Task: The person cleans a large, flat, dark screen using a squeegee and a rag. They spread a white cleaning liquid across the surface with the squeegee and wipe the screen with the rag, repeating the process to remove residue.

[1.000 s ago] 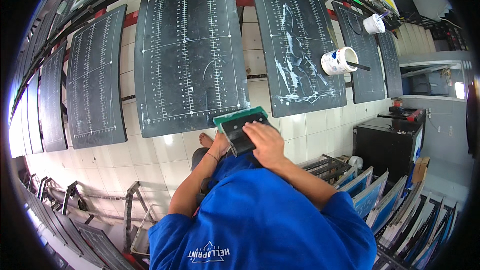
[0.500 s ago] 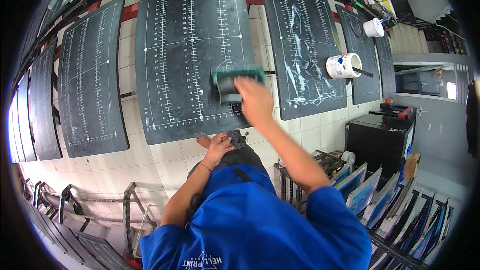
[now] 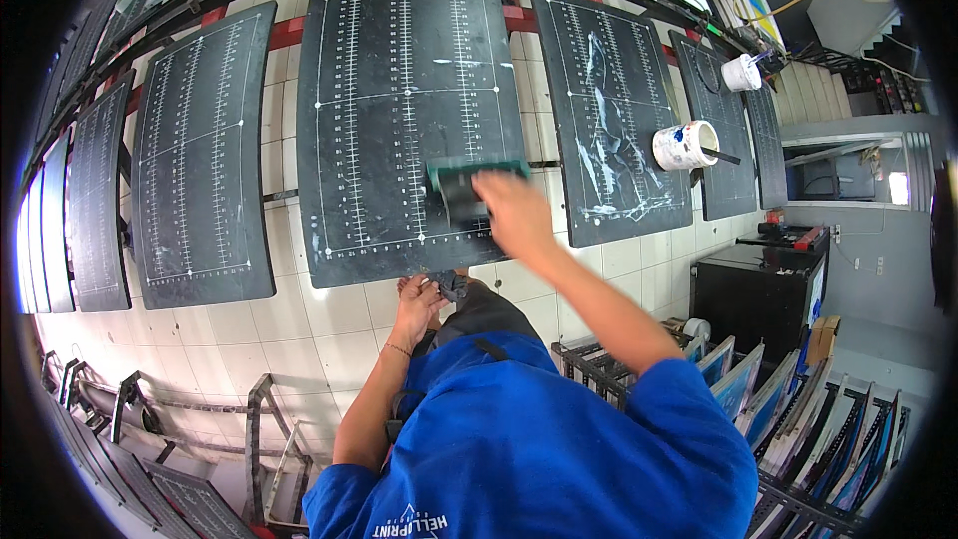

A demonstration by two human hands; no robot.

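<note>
My right hand [image 3: 520, 215] grips a squeegee with a dark body and a green edge [image 3: 454, 198], blurred by motion. The squeegee is against the near right part of a black board [image 3: 379, 155] marked with white rulers and grid lines. Short white smears lie across the board's upper right. Below its front edge, my left hand [image 3: 419, 303] has its fingers closed on a crumpled dark rag [image 3: 451, 286]. Part of the squeegee is hidden behind my right fingers.
Right of it, another marked board [image 3: 624, 130] carries thick white streaks. A paint-stained white bucket [image 3: 683, 147] with a dark stick stands by that board's right edge. A smaller white tub [image 3: 741, 73] sits farther back. Framed screens [image 3: 743, 379] stand in a rack at lower right.
The view has shifted, so the boards sit farther right and lower. My left hand and the rag have moved left along the front edge. White smears now show on the board's upper right.
</note>
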